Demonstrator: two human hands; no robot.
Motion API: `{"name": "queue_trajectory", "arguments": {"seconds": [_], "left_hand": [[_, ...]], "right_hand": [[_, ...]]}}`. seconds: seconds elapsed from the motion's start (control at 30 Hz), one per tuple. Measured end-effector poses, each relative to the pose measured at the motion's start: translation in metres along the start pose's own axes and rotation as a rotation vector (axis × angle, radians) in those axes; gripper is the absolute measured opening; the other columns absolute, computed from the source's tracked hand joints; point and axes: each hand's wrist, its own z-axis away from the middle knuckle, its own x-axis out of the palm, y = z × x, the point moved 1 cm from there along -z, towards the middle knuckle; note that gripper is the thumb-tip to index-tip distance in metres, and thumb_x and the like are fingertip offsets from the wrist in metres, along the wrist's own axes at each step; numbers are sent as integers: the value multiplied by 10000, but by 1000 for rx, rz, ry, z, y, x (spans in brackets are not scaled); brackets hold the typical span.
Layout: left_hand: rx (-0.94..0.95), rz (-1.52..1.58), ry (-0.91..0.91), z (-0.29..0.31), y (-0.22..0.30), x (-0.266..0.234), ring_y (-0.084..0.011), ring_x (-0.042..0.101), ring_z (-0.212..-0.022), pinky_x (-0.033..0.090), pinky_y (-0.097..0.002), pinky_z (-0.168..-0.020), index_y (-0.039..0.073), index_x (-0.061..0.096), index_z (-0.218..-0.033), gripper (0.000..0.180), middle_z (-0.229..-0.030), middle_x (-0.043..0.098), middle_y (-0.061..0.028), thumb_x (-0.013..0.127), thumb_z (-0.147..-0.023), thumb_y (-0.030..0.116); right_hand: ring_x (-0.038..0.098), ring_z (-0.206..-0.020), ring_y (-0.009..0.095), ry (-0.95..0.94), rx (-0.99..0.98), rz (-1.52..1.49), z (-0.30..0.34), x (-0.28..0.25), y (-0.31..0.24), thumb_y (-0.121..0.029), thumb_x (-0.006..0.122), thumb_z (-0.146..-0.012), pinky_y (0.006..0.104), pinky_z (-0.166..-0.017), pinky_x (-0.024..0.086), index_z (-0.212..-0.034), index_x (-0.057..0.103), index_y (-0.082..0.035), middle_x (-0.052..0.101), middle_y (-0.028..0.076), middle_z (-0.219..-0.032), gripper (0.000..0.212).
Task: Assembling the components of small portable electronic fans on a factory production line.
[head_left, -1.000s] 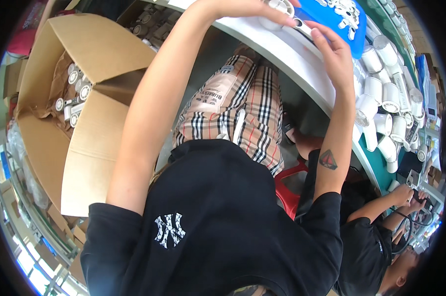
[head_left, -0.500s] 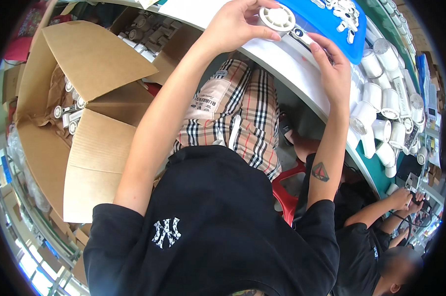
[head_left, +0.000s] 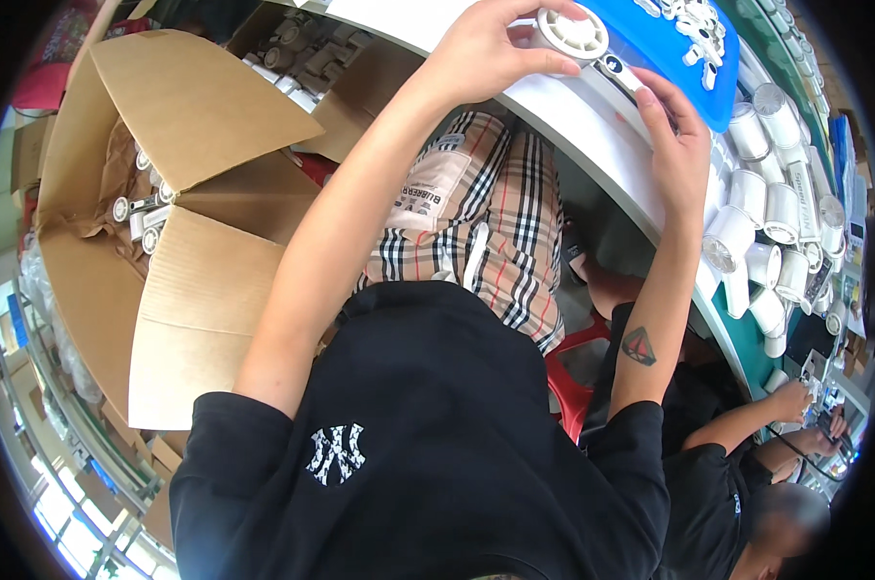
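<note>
A white handheld fan (head_left: pixel 575 37) with a spoked round head is held above the white table. My left hand (head_left: pixel 481 53) is closed around the head, thumb on its near side and fingers over the top. The fan's narrow handle (head_left: pixel 623 79), with a dark oval spot near the head, points toward my right hand (head_left: pixel 677 130). That hand pinches the handle's end between thumb and fingers. Just beyond the fan lies a blue tray (head_left: pixel 650 50) holding several small white parts (head_left: pixel 703 39).
Many white fan bodies (head_left: pixel 768 203) are heaped on the table's right side. An open cardboard box (head_left: pixel 201 106) with white pieces stands at my left, and another box of parts (head_left: pixel 307 48) lies behind it. A co-worker's hand (head_left: pixel 793 399) works at the lower right.
The whole view has shifted slightly, so most things sit further right in the picture. My grip on the fan looks the same. The co-worker's two hands have moved apart.
</note>
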Motion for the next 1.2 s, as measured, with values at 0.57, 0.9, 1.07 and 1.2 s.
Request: {"name": "queue_trajectory", "arguments": {"seconds": [0.57,0.9,1.07,1.2], "left_hand": [[226,-454,43,6,5,-3,-264,517,-1181,461,-354,-983,44,532,-1291,568,-1279,506,-155,767,-780,119],[58,-223,14,6,9,-5,-249,531,-1162,475,-356,-962,58,582,-1240,520,-1261,526,-118,778,-762,111],[67,-248,81,7,10,-3,-221,568,-1118,493,-343,-938,39,600,-1207,499,-1236,576,-112,792,-749,92],[-29,-217,81,8,12,-2,-213,564,-1134,487,-341,-951,31,599,-1198,492,-1241,577,-111,795,-751,95]], "right_hand": [[572,-938,97,8,21,-11,2,0,0,-200,652,-922,232,-854,429,-1104,686,-41,668,13,-1010,245],[569,-934,101,74,26,61,7,3,-6,-188,649,-915,243,-871,420,-1071,699,-48,669,12,-990,215],[565,-936,100,82,23,64,7,3,-7,-200,653,-914,245,-878,415,-1069,701,-52,670,11,-988,219],[560,-922,97,80,15,61,7,3,-5,-212,657,-913,244,-862,415,-1072,702,-53,669,8,-987,229]]}}
